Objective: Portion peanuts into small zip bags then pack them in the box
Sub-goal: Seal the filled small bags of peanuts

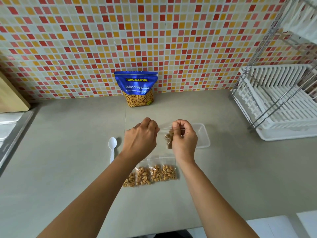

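My left hand and my right hand pinch the top edge of a small clear zip bag holding peanuts, lifted above the counter between them. Several filled small zip bags lie in a row on the grey counter just below my hands. A clear plastic box stands right behind my right hand. The blue Salted Peanuts pouch stands upright against the tiled wall. A white plastic spoon lies to the left of my left forearm.
A white dish rack with a metal frame fills the right side of the counter. A sink edge and a wooden board sit at the far left. White surfaces show at the bottom right.
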### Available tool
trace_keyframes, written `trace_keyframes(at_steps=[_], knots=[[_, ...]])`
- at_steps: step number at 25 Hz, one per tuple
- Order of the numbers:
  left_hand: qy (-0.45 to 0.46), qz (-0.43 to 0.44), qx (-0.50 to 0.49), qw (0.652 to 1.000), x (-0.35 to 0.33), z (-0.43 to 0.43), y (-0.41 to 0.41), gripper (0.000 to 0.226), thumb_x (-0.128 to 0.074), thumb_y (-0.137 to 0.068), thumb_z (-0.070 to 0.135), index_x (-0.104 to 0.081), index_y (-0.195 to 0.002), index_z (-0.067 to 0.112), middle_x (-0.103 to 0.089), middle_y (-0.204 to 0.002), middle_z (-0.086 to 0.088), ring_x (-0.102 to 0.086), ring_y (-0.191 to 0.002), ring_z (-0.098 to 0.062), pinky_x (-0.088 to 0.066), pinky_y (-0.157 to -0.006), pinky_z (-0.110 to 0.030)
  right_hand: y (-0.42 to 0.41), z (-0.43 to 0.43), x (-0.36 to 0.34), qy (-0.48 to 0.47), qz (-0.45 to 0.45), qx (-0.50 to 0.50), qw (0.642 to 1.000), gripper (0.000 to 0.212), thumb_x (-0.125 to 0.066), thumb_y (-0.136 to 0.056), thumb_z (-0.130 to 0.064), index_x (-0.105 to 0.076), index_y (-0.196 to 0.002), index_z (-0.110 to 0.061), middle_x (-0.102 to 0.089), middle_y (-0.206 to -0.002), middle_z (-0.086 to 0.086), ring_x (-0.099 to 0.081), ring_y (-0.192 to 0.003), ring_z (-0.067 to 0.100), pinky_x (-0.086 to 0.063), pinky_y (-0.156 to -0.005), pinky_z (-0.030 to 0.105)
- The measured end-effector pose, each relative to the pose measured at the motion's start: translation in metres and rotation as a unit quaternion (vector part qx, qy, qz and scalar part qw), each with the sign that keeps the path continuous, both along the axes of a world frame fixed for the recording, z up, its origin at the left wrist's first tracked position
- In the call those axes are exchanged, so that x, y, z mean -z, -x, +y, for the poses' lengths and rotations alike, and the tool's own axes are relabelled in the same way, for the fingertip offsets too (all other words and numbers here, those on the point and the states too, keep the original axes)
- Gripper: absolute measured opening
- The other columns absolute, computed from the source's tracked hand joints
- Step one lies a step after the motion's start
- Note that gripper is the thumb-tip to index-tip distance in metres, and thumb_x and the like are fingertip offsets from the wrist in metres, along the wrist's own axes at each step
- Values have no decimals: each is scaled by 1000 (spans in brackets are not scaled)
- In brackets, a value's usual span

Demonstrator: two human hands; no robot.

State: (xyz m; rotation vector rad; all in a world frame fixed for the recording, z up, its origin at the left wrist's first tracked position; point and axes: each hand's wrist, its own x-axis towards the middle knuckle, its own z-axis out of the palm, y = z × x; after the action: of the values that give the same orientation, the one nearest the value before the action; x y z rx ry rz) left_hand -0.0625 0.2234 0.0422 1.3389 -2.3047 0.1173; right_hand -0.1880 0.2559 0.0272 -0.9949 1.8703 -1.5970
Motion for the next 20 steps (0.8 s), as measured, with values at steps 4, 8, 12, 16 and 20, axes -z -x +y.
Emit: trace_keyframes(at_steps=[4, 8, 12, 16, 20], knots=[[-234, 223, -7, 946, 15, 17, -1, 27, -48, -95, 32, -65, -99, 12, -67, -85, -1, -66, -70, -18, -53, -60, -32, 8, 5, 14, -35, -134, 4, 990, 9, -56, -92, -24, -62, -91, -17, -66, -89, -2, -61, -81, 8, -47, -71, 12], [-444, 329, -10, 833, 41, 51, 15, 24, -62, -88, 26, -60, -109, 16, -70, -82, 3, -68, -73, -10, -57, -71, -27, 24, 19, 41, -76, -243, 30, 967, 9, -58, -91, -22, -61, -82, -21, -69, -87, -3, -66, -83, 13, -53, -85, 35], [-493, 291, -59, 818, 77, 70, 37, 18, -62, -86, 15, -60, -104, 15, -69, -76, -2, -61, -63, -11, -49, -63, -21, 42, 44, 83, -188, -167, 62, 966, 8, -61, -87, -29, -61, -82, -23, -70, -93, 3, -66, -90, 20, -52, -88, 38], [-463, 233, -121, 847, 98, 71, 59, 13, -59, -86, 12, -61, -99, 10, -70, -87, -9, -62, -73, -18, -48, -63, -22, 55, 49, 100, -261, -29, 63, 963, 21, -59, -90, -27, -67, -98, -9, -70, -99, 9, -62, -92, 23, -40, -78, 23], [-425, 139, -134, 884, 108, 70, 76, 16, -49, -91, 12, -59, -101, 6, -69, -91, -15, -65, -84, -30, -52, -72, -35, 59, 42, 115, -297, 20, 22, 954, 26, -60, -90, -25, -68, -102, -4, -71, -102, 13, -64, -97, 28, -40, -77, 24]])
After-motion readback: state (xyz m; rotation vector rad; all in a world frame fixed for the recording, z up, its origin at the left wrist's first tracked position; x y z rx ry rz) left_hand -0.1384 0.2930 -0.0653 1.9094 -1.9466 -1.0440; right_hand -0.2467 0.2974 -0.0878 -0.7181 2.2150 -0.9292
